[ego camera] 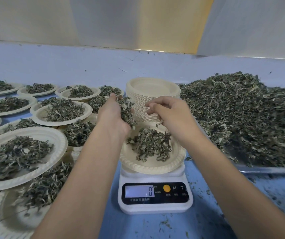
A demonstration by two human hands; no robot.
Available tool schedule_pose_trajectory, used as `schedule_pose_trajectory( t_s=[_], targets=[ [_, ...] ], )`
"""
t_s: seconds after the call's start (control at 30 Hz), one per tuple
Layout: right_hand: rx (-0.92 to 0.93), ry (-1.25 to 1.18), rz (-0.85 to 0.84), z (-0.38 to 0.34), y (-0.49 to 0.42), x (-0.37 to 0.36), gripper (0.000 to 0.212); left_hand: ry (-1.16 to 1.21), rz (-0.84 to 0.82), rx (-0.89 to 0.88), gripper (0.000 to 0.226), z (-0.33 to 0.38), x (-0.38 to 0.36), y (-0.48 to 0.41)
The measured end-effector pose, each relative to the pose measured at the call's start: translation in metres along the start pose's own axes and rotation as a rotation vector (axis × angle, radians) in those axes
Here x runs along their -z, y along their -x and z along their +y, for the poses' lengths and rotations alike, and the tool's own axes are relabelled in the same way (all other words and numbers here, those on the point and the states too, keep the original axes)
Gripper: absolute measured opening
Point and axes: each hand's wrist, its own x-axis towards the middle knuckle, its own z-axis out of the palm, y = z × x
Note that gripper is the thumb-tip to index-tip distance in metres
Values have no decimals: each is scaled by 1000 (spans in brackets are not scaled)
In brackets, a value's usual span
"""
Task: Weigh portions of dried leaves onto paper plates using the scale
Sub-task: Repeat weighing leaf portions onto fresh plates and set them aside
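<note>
Left hand [114,114]: fingers curled round a handful of leaves [127,111], palm turned inward; the clump hangs out of its lower edge
Right hand [169,114]: seen from the back, fingers bent and drawn together; a few scraps show under it, but I cannot tell whether it pinches any
Plate on the scale [178,159]: sits centred on the scale [155,192]; it carries a loose pile of dried leaves [150,145] in its middle
Key relation: the handful lies over the plate's far-left rim, above and to the left of the pile; the drop runs down and slightly right; the left hand is the loaded one, the right hovers over the far-right rim, both apart from the pile
Display [139,191]: reads 0, despite the leaves on the plate; judged, the reading is not settled or was tared
Supply: heap of loose leaves [241,118] on a metal tray [267,169], just right of the scale, nearer the right hand
Stack of empty plates [153,88]: behind the scale
Filled plates [17,152]: crowded, overlapping, to the left
</note>
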Motion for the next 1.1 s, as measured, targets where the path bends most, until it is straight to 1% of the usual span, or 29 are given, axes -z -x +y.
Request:
schedule_pose_trajectory(
  t_s=[0.17, 0.3, 0.6, 0.73, 0.97, 1.03, 1.1],
  targets=[
    [-51, -92, -34, -3, 1, 0, 18, 6, 3, 10, 27, 0, 0, 2],
    [-36, -118, -28, -4, 2, 1, 20, 2, -14, 31, 27, -1, 0, 3],
    [-5, -103, -14, -4, 2, 1, 22, -22, -24, 36, 29, -3, 0, 6],
    [-36, -52, -43, -3, 2, 2, 22, -29, -19, 33, 30, -3, 0, 7],
    [-25, -77, -60, -4, 5, 0, 24, -96, -34, 29, 27, -3, -1, 5],
    [-10, -95, -65, -6, 4, 0, 19, -118, -34, 11, 26, -5, -1, 5],
    [23, -136, -99, -8, 6, -3, 8, -128, -32, -16, 26, -7, -1, 5]
  ],
)
